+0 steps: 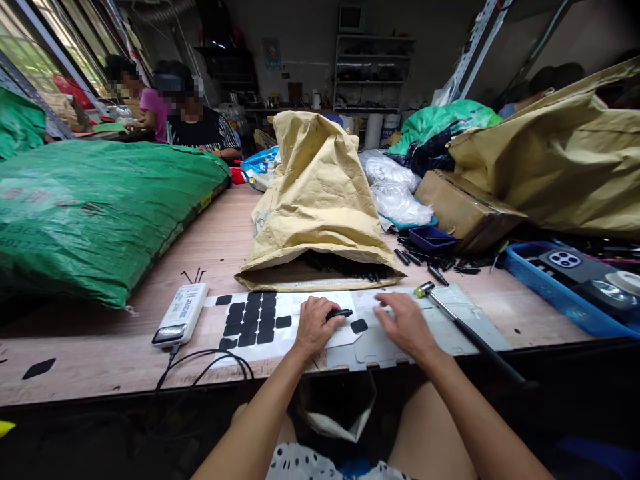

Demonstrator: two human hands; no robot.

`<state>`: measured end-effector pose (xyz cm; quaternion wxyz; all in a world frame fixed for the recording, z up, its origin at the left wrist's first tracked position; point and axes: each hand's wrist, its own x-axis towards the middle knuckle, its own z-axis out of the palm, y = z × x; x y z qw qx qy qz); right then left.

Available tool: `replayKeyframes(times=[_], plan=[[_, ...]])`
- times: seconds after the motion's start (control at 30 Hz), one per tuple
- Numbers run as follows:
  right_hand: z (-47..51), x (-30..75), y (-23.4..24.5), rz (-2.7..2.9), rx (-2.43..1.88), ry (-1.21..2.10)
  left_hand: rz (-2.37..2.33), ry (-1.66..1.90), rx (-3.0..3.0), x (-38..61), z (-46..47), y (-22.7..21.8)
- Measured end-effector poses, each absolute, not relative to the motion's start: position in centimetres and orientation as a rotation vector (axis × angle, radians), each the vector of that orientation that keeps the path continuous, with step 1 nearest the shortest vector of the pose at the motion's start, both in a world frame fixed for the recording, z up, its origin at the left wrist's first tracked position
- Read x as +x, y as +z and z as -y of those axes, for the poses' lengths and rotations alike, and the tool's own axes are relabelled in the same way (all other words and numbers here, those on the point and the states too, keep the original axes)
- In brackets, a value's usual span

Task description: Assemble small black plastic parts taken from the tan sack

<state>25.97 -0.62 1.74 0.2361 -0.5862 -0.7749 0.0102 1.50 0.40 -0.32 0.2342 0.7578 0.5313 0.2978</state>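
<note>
My left hand (pixel 315 325) is closed on a short black tubular piece (pixel 343 313), with its end sticking out past the fingertips. A white sheet (pixel 295 343) lies under that hand, bearing rows of black rounded-square pieces (pixel 250 320). My right hand (pixel 404 323) hovers slightly blurred over a grey board (pixel 385 350), fingers apart and nothing visible in them. Between the hands, near the sheet's edge, is a single black square piece (pixel 359 326). To the right of my right hand rests a hammer (pixel 463 327) with a yellowish head.
A tan paper sack (pixel 325 193) opens toward me, black parts inside. At left are a green sack (pixel 100 207) and a white power bank (pixel 181 315) with a cable. At right are loose black tubes (pixel 437 275), a cardboard box (pixel 465 207) and a blue tray (pixel 565 293). People sit behind.
</note>
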Motion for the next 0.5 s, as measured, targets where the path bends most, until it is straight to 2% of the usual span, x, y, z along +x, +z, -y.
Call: replayKeyframes(times=[0.07, 0.17, 0.5], plan=[[0.6, 22.9, 2.0, 2.250, -1.497, 0.186, -1.455, 0.819, 2.098, 1.4, -0.4, -0.4], [0.4, 20.6, 1.8, 2.365, -1.449, 0.200, -1.460, 0.841, 2.117, 1.4, -0.5, -0.6], [-0.3, 20.6, 0.9, 2.377, -1.406, 0.381, -1.479, 0.876, 2.060, 1.5, -0.5, -0.7]])
